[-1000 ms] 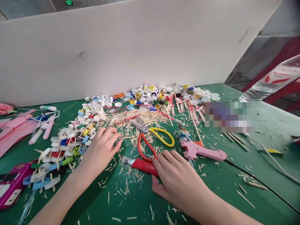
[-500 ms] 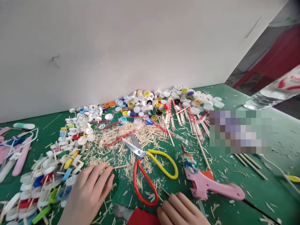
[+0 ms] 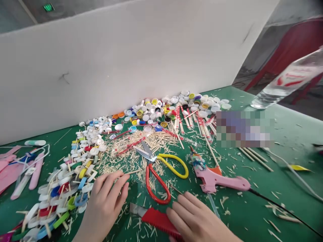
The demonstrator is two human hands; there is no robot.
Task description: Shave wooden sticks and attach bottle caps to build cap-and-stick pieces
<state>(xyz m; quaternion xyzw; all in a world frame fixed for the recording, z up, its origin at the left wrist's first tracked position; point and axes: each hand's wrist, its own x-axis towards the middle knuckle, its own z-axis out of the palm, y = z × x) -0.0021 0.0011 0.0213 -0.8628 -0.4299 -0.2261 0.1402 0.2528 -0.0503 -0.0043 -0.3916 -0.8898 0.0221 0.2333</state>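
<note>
My left hand (image 3: 104, 201) lies on the green table (image 3: 252, 215) by a chain of coloured cap rings joined with sticks (image 3: 68, 191). Its fingertips pinch a thin wooden stick (image 3: 133, 172) that points right toward the scissors. My right hand (image 3: 196, 220) is at the bottom edge, its fingers curled over the handle of a red utility knife (image 3: 157, 220) whose metal tip points left. Yellow-and-red-handled scissors (image 3: 161, 168) lie just beyond both hands, on a litter of wood splinters (image 3: 126, 154).
A pink glue gun (image 3: 218, 179) with its cable lies to the right. Bottle caps (image 3: 161, 109) and chopsticks (image 3: 202, 126) are heaped against a white board (image 3: 138, 60). Pink items (image 3: 17, 171) sit at the left, and a clear bottle (image 3: 285, 80) at the far right.
The view dipped and rose again, so everything shifts in the frame. Both hands stay in place, the left on the stick and the right on the red knife.
</note>
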